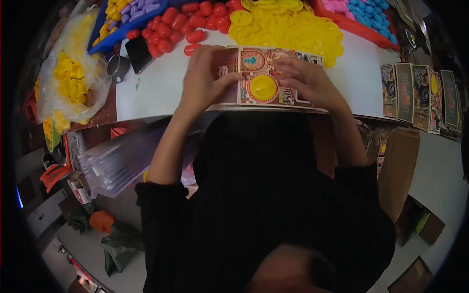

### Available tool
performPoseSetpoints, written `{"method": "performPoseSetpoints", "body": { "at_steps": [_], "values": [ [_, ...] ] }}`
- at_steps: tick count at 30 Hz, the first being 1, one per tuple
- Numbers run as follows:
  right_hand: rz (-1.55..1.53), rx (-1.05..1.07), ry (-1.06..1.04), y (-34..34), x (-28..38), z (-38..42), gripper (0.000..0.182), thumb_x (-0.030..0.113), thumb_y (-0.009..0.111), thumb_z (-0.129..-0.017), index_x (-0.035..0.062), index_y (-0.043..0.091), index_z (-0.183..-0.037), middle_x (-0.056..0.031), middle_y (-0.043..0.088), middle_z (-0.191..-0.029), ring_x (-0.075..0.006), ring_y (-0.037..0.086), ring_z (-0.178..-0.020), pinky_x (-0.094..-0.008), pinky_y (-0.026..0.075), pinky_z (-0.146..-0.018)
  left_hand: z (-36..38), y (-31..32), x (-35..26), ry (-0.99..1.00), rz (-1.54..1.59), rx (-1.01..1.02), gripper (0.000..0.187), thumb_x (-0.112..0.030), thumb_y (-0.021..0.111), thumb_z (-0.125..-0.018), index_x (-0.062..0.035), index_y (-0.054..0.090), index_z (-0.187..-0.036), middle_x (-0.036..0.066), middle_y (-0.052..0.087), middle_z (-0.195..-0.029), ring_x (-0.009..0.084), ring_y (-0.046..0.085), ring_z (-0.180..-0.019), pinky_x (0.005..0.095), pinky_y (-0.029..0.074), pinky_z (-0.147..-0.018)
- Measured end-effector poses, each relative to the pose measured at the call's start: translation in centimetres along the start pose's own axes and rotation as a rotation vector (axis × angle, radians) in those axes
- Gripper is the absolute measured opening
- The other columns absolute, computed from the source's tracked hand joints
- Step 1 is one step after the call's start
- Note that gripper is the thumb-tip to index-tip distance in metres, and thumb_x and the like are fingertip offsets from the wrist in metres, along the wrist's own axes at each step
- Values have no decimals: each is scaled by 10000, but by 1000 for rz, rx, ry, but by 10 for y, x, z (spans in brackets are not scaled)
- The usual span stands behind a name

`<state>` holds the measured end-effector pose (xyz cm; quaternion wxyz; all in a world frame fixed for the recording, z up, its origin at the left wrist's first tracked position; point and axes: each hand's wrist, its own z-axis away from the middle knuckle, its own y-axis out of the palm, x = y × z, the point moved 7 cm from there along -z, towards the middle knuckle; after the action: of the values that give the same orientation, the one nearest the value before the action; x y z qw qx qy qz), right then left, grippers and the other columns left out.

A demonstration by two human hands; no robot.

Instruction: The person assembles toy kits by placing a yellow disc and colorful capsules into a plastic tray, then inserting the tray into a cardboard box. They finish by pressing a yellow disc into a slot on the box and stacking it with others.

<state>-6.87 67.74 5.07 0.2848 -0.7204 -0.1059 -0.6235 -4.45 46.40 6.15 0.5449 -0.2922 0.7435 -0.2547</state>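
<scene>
A flat printed cardboard panel (298, 95) lies at the front edge of the white table before me. A round yellow plastic knob (264, 87) sits in a printed ring on it. My left hand (202, 78) is on the panel's left part, its thumb stretched across the print and its fingers curled over the far side. My right hand (310, 80) rests over the panel's right part with fingers apart, pointing toward the knob and holding nothing that I can see. The panel's left end is partly hidden by my left hand.
A heap of yellow discs (293, 29) and red capsules (168, 31) lie behind. A blue tray (105, 36) and a red tray (361, 33) hold coloured capsules. At left are a phone (138, 54) and a bag of yellow pieces (73, 78); printed boxes (421, 95) stand right.
</scene>
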Motion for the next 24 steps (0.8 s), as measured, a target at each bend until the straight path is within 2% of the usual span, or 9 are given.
{"method": "performPoseSetpoints", "body": {
  "at_steps": [2,4,7,8,12,15,17,22,24],
  "values": [
    [-33,-160,10,-4,1,11,357,64,632,-813,-18,539,-1148,-109,657,-961,-150,645,-872,-279,507,-768,10,-28,42,-160,180,-270,597,-235,667,-811,8,373,-1270,101,564,-1030,198,547,-879,325,440,-767],
    [-64,-281,101,5,12,31,450,185,705,-765,2,544,-1142,-68,628,-974,-169,626,-850,-263,506,-714,28,-15,70,-657,587,-40,592,-189,621,-837,11,316,-1303,104,590,-951,150,545,-811,282,436,-715],
    [762,-354,-498,46,100,43,464,254,756,-685,27,599,-1058,-31,566,-843,-183,566,-722,-256,474,-611,23,-18,32,-570,992,111,574,-106,562,-841,3,273,-1324,60,590,-830,96,519,-708,220,414,-639],
    [764,-361,-498,49,104,45,464,254,756,-685,27,599,-1058,-31,566,-843,-183,566,-722,-256,474,-611,18,-24,-2,-471,1182,197,561,-88,546,-842,6,273,-1323,45,583,-802,87,511,-681,209,410,-623],
    [982,-515,-636,39,125,60,463,294,774,-625,28,639,-979,-36,492,-761,-196,496,-648,-273,423,-548,-3,-36,-83,-184,1065,221,566,-82,555,-836,-4,277,-1323,49,567,-858,90,508,-727,211,416,-624],
    [929,-531,-596,18,120,71,499,304,779,-616,12,631,-992,-54,503,-804,-207,506,-684,-286,427,-567,-17,-45,-78,143,621,-150,595,-127,590,-843,11,278,-1330,108,550,-995,140,521,-896,267,436,-754],
    [870,-523,-535,13,107,75,544,318,785,-608,7,617,-1022,-64,505,-835,-219,509,-713,-298,435,-590,-13,-48,-53,50,373,-265,644,-171,638,-826,7,274,-1327,148,469,-1167,197,487,-1045,297,435,-821],
    [858,-291,-191,41,40,67,706,331,803,-563,-4,546,-1128,-96,499,-977,-268,502,-859,-347,449,-723,19,-17,18,-243,182,-182,683,-200,658,-817,-1,258,-1334,165,513,-1134,191,528,-957,305,441,-793],
    [840,-324,-232,46,28,63,680,308,805,-563,-2,554,-1113,-96,504,-966,-267,510,-854,-345,453,-727,35,13,46,-515,587,35,687,-196,649,-835,29,240,-1339,164,576,-1022,161,572,-851,260,471,-720]
  ]
}}
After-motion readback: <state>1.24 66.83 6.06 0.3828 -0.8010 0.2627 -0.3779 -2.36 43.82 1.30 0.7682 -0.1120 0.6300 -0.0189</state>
